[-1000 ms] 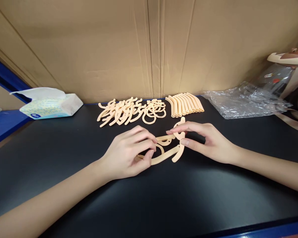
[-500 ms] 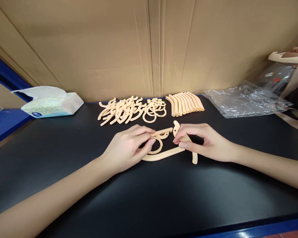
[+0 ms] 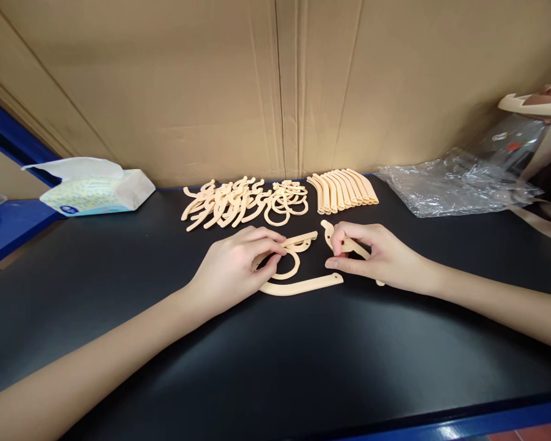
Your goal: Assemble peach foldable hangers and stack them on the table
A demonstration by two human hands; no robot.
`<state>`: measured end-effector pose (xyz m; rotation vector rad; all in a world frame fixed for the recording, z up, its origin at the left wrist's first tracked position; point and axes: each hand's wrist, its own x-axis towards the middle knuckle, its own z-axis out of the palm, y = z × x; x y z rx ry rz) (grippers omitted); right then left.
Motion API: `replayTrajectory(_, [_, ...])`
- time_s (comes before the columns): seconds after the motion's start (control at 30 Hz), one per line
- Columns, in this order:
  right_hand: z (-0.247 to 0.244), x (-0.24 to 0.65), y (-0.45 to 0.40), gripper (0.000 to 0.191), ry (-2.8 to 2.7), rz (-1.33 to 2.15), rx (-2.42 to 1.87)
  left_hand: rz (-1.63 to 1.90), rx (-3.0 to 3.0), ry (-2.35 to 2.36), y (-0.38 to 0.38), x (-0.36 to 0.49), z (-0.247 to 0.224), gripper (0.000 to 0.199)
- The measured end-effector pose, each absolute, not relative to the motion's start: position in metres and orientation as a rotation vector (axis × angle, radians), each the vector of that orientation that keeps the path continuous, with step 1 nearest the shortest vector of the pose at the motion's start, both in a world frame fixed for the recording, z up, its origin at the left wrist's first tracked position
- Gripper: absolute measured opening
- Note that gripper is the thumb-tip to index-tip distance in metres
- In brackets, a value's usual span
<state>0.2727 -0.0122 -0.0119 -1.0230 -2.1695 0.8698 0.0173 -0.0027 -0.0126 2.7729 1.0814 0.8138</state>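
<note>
My left hand (image 3: 241, 260) is closed, its fingertips pinching beige pieces that look like plastic folding hanger parts. From that grip a ring (image 3: 290, 274) shows near the thumb, and a straight bar (image 3: 299, 239) sticks out above it. A long curved hanger arm (image 3: 303, 285) runs rightward below the ring, with a hole near its far end. A short gap away, my right hand (image 3: 371, 252) is shut on a beige hook-shaped piece (image 3: 327, 233). Its curled tip with a hole rises past the fingers. Part of that piece is hidden by the hand, and its other end peeks out underneath.
On the black table (image 3: 275, 367), a pile of beige hooks and rings (image 3: 234, 205) lies at the back. Beside it is a neat row of curved beige arms (image 3: 342, 191). A tissue pack (image 3: 96, 190) stands left, and a clear plastic bag (image 3: 459, 184) lies right. Cardboard (image 3: 165, 92) rises behind.
My right hand has drawn slightly right, turning the hook-shaped piece so its lower end swings right beneath the hand. The long arm's holed end is now uncovered. My left hand stays nearly still.
</note>
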Motion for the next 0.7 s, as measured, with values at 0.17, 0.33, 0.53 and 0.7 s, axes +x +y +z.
replayTrajectory(0.17, [-0.018,0.274,-0.010,0.040,-2.107,0.912,-0.985,0.799,2.467,1.073,0.006,0.016,-0.009,0.013])
replayTrajectory(0.33, [-0.016,0.274,-0.012,0.035,-2.145,0.906,-1.011,0.835,2.292,1.046,0.011,0.014,-0.009,0.013])
replayTrajectory(0.53, [-0.015,0.275,-0.014,0.023,-2.257,0.758,-1.007,0.824,2.225,1.120,0.013,0.011,-0.010,0.013])
replayTrajectory(0.7, [-0.015,0.275,-0.014,0.020,-2.320,0.704,-1.000,0.759,2.282,1.125,0.011,0.011,-0.007,0.022])
